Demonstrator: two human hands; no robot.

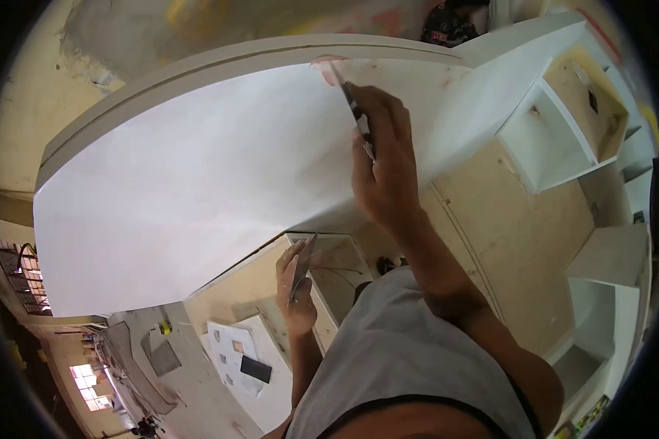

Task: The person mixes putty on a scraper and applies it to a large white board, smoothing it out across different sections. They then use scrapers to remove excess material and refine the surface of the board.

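My right hand (388, 154) is closed around a putty knife (356, 110). Its blade edge meets a large white panel (198, 154), beside a smear of pinkish-red filler (329, 71) close to the panel's upper edge. Lower down, my left hand (297, 293) grips a second flat metal putty knife (303, 269), tilted nearly upright in front of the cabinet below the panel. Whitish residue marks the fingers of my left hand. Fainter reddish spots (447, 82) dot the panel to the right of the smear.
An open white cabinet box (545, 139) stands at the right, with more white units (600, 314) below it. A dark phone-like rectangle (255, 369) lies on a white sheet (227, 344) at lower left. Another person (450, 23) is partly visible beyond the panel.
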